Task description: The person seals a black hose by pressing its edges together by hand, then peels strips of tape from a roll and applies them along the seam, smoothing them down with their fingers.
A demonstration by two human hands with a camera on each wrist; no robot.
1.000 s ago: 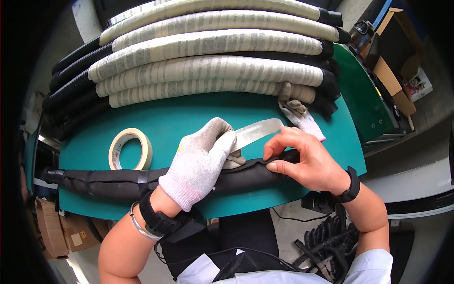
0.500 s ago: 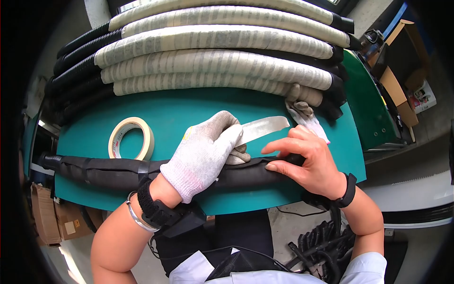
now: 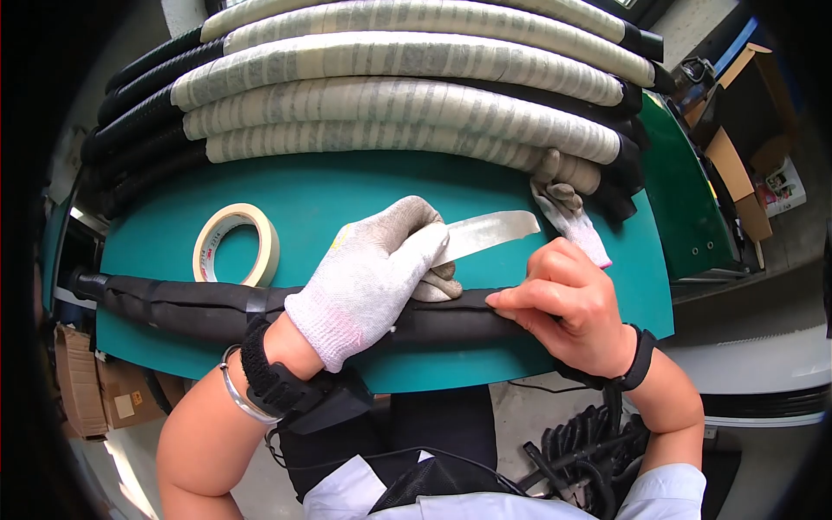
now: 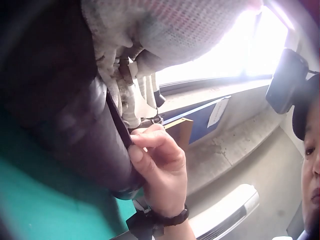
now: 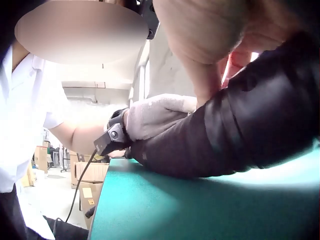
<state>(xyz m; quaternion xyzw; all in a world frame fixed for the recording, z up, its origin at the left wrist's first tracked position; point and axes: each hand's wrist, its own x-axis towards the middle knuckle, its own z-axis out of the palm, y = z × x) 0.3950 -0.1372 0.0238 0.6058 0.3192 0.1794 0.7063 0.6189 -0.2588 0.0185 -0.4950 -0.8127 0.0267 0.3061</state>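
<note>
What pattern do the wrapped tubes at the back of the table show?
The wrapped tubes show cream and grey crosswise bands, clearest in the head view.

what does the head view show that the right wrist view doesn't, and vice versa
Only the head view shows the roll of tape, the tape strip, the pale-wrapped tubes and the unworn glove. Only the right wrist view shows the person's left sleeve and blurred-out head. Both show the gloved left hand, the bare right hand, the dark tube and the green tabletop.
</note>
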